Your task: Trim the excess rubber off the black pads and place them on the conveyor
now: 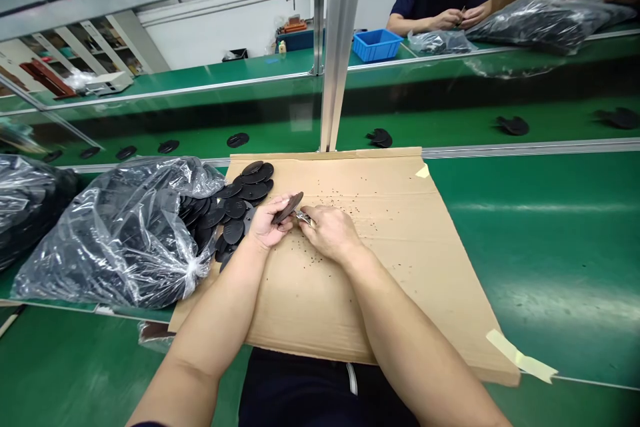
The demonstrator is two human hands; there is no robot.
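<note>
Nearest of all, two bare forearms [215,310] are cropped by the bottom edge, and dark trousers [300,387] are half covered between them. Up to the hands: a black disc [289,207] is held by the left hand [270,223] above the cardboard sheet [400,260], tilted, almost edge-on, the fingers pinched narrow on it and partly hidden behind it. A small metal tool [303,216] is gripped by the right hand [327,230], the fingers curled around it; so much is swallowed by the fist that its type can't be made out. Its tip is seen right by the disc, but whether the two are touching cannot be told.

Tiny dark bits [356,200] are scattered over the sheet, too small to be identified. To the left, a heap of black discs [253,189] is partly blocked by the left hand and forearm, and beside it a clear plastic bag [115,240] is seen, its dark contents obscured by shiny folds. Another bag [30,213] is cut off by the left edge. Beyond the counter [550,227], dark pieces [380,138] are strung out in a row, the far-right one smeared by blur. Across the way, something unreadably small is held in a co-worker's hands [463,17].
</note>
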